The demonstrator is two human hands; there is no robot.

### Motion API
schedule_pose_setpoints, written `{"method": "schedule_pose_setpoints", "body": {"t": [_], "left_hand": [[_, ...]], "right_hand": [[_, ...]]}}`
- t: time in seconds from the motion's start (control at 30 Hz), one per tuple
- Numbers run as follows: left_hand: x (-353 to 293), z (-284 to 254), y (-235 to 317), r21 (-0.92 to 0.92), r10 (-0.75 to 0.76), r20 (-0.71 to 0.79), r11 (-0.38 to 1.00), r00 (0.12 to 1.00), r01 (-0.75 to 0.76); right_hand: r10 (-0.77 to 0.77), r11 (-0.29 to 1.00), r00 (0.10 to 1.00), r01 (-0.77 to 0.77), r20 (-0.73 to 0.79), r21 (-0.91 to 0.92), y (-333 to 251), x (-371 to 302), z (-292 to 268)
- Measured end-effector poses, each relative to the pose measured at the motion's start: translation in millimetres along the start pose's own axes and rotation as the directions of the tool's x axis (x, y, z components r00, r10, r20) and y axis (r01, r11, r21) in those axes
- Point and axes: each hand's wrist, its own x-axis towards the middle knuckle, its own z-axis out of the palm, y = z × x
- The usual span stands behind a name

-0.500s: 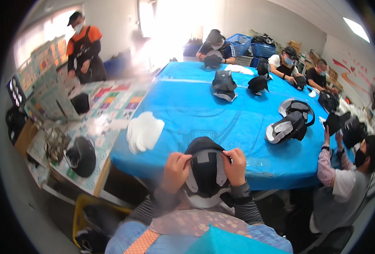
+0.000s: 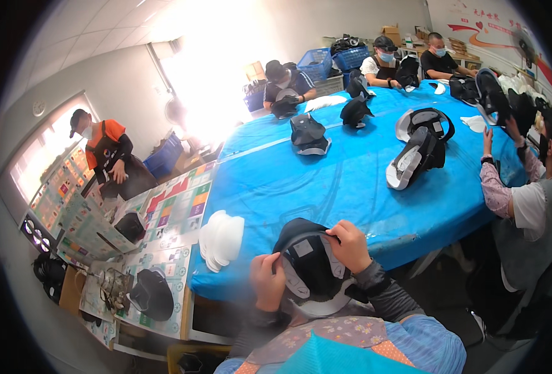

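In front of my body, past the near edge of the blue-covered table (image 2: 301, 177), I hold a black cap (image 2: 313, 262) with its inside facing me. Grey-white pads line both sides of the inside, and a small pale label shows near the top. My left hand (image 2: 268, 282) pinches the left rim between thumb and fingers. At the upper right rim, my right hand (image 2: 351, 246) is closed on the edge in the same way. A grey-white curved part of the cap hangs lowest, close to my lap.
White curved sheets (image 2: 220, 240) lie stacked left of the cap. Several black caps (image 2: 310, 134) stand farther back on the table. A patterned side table (image 2: 170, 268) on the left bears a dark cap (image 2: 151, 293). At the right, a person (image 2: 528, 199) lifts a cap; other people work behind.
My view has tilted and shifted, so the surroundings sit differently. Both hands keep their grip on the cap's rim. The person at the right has raised a cap higher.
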Motion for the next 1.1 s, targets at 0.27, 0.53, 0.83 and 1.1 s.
{"method": "schedule_pose_setpoints", "body": {"t": [0.27, 0.53, 0.83, 1.1], "left_hand": [[-6, -3, -12, 0.002, -0.045, 0.039, 0.999, 0.998, 0.045], [18, -10, 16, -0.006, 0.019, 0.059, 1.000, 0.998, -0.019], [25, -4, 16, -0.029, 0.049, 0.121, 0.999, 0.991, -0.046], [30, 7, 15, -0.046, 0.080, 0.167, 0.996, 0.983, -0.073]], "right_hand": [[-0.194, 0.971, 0.979, 0.201, -0.066, 0.128, -23, 13, 5], [-0.125, 0.992, 0.992, 0.125, 0.001, 0.015, -17, 2, 3], [-0.150, 0.989, 0.985, 0.148, 0.083, 0.021, -12, 11, 5], [-0.252, 0.967, 0.966, 0.250, 0.061, 0.038, -30, 26, 8]]}}
